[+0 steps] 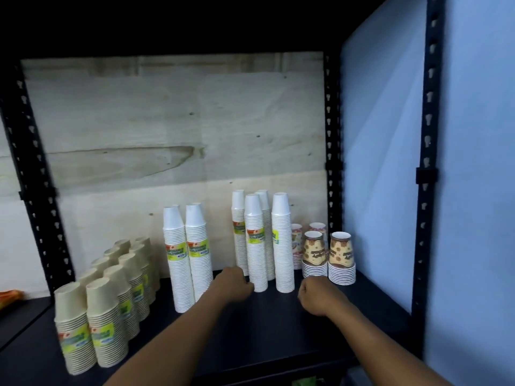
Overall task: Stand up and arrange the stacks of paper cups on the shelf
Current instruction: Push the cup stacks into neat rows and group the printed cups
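Stacks of paper cups stand upright on a dark shelf point(267, 330). Several beige stacks point(106, 316) form two rows at the left. Two tall white stacks point(189, 254) stand in the middle. Several taller white stacks point(262, 240) stand right of them. Short patterned brown stacks point(328, 254) stand at the far right. My left hand point(232, 285) is curled just left of the base of a tall white stack, close to it. My right hand point(317, 296) is curled in front of the patterned stacks, holding nothing that I can see.
A plywood back panel point(167, 135) closes the rear. Black perforated metal posts point(333, 162) frame the shelf, with another post point(429, 162) at the front right. A pale blue wall point(384, 162) is on the right. An orange object point(9, 296) lies at the far left.
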Motion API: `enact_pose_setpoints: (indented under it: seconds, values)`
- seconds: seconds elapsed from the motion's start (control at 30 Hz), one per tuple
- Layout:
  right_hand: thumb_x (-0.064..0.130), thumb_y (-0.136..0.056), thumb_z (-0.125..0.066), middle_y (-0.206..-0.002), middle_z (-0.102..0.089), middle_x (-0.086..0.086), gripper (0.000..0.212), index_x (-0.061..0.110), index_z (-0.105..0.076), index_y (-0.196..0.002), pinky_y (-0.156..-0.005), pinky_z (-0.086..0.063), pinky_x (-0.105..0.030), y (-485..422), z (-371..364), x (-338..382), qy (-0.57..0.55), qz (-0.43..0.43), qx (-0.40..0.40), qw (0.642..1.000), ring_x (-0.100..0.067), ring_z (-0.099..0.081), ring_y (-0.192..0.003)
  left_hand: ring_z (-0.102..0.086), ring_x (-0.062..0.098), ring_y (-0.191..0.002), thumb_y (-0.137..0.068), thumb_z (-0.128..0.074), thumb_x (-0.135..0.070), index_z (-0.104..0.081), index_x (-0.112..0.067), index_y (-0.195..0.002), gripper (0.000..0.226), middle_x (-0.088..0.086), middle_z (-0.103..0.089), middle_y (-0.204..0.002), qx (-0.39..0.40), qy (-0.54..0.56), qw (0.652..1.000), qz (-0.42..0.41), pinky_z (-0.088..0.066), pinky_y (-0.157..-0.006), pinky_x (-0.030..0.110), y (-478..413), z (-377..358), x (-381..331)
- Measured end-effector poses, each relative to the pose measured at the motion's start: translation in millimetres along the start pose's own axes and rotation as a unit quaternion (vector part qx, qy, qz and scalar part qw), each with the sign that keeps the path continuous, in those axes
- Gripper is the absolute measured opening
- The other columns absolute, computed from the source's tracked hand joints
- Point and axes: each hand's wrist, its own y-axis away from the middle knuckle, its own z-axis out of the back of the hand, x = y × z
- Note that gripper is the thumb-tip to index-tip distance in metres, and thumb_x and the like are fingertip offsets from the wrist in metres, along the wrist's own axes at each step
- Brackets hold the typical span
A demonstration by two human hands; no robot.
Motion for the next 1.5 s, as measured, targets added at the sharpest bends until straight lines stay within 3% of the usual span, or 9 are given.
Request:
enact_pose_setpoints:
  seconds: [0.17,0.3,0.43,0.57,0.83,0.93,1.13,1.33,1.5]
  values:
    - [0.041,-0.091,-0.053,-0.123,-0.061,-0.005,0.04,0.013,-0.061,-0.119,-0.075,-0.048,-0.03,-19.1,-0.6,8.0,-0.01,-0.024,0.003,1.0,-0.022,-0.062,-0.102,-0.058,0.016,-0.078,-0.085,-0.058,-0.043,-0.055,-0.013,-0.081,0.03,-0.002,-0.058,-0.081,0.002,-0.003,1.0,0.021,-0.047,-0.068,0.027,-23.0,-9.2,-1.9]
    - [0.039,-0.086,-0.062,-0.13,-0.06,-0.006,0.05,0.012,-0.056,-0.129,-0.087,-0.052,-0.033,-37.2,3.7,13.2,-0.044,-0.013,-0.016,0.999,-0.024,-0.062,-0.109,-0.063,0.02,-0.1,-0.068,-0.057,-0.06,-0.06,-0.012,-0.116,0.069,0.003,-0.067,-0.114,-0.01,0.031,0.999,0.012,-0.055,-0.087,0.034,-44.0,-13.9,2.5]
    - [0.032,-0.085,-0.069,-0.136,-0.057,-0.005,0.061,0.016,-0.045,-0.139,-0.093,-0.046,-0.031,-48.6,4.9,21.1,-0.119,0.038,-0.047,0.991,-0.026,-0.057,-0.12,-0.06,0.026,-0.116,-0.08,-0.072,-0.051,-0.048,-0.005,-0.134,0.074,0.008,-0.06,-0.129,-0.049,0.086,0.995,0.012,-0.047,-0.082,0.028,-56.7,-19.5,-4.6]
    - [0.032,-0.087,-0.068,-0.137,-0.057,-0.005,0.062,0.015,-0.042,-0.141,-0.093,-0.045,-0.03,-55.6,-3.3,24.0,-0.182,0.036,-0.073,0.98,-0.026,-0.056,-0.122,-0.062,0.026,-0.113,-0.08,-0.072,-0.046,-0.052,-0.009,-0.13,0.065,0.01,-0.063,-0.129,-0.089,0.13,0.987,0.011,-0.047,-0.081,0.027,-61.5,-26.3,-7.2]
    - [0.03,-0.084,-0.072,-0.131,-0.062,0.002,0.053,0.021,-0.054,-0.133,-0.093,-0.047,-0.034,-50.8,-24.8,8.7,-0.234,0.1,-0.145,0.956,-0.016,-0.058,-0.114,-0.068,0.018,-0.1,-0.08,-0.077,-0.036,-0.066,-0.009,-0.109,0.041,0.005,-0.071,-0.112,-0.142,0.204,0.968,-0.019,-0.054,-0.078,0.027,-14.2,-24.7,-15.7]
    - [0.031,-0.085,-0.074,-0.124,-0.064,0.006,0.048,0.023,-0.057,-0.129,-0.09,-0.05,-0.033,-37.3,-32.4,12.5,-0.255,0.116,-0.155,0.948,-0.012,-0.061,-0.108,-0.067,0.014,-0.1,-0.079,-0.075,-0.04,-0.064,-0.013,-0.113,0.045,0.0,-0.071,-0.113,-0.149,0.23,0.961,-0.025,-0.057,-0.084,0.032,2.3,-23.9,-9.1]
    - [0.038,-0.082,-0.077,-0.116,-0.068,0.005,0.05,0.019,-0.06,-0.125,-0.085,-0.055,-0.036,-8.8,-40.8,31.5,-0.275,0.12,-0.134,0.944,-0.013,-0.067,-0.096,-0.067,0.012,-0.105,-0.082,-0.076,-0.036,-0.066,-0.017,-0.121,0.045,-0.005,-0.072,-0.117,-0.174,0.252,0.951,-0.037,-0.054,-0.088,0.029,47.5,-4.2,4.2]
    - [0.036,-0.078,-0.08,-0.11,-0.069,0.006,0.049,0.02,-0.061,-0.12,-0.081,-0.057,-0.035,21.5,-52.8,71.3,-0.311,0.155,-0.118,0.93,-0.008,-0.068,-0.09,-0.065,0.004,-0.092,-0.08,-0.08,-0.034,-0.063,-0.02,-0.117,0.042,-0.014,-0.066,-0.105,-0.208,0.291,0.934,-0.007,-0.047,-0.074,0.013,96.6,7.9,35.0]
    - [0.034,-0.078,-0.081,-0.109,-0.069,0.009,0.049,0.021,-0.061,-0.121,-0.074,-0.052,-0.021,34.5,-67.5,107.9,-0.327,0.176,-0.088,0.924,-0.001,-0.066,-0.088,-0.065,-0.004,-0.086,-0.08,-0.081,-0.038,-0.062,-0.021,-0.112,0.041,-0.014,-0.067,-0.102,-0.231,0.291,0.928,0.028,-0.045,-0.064,0.006,122.9,12.5,70.9]
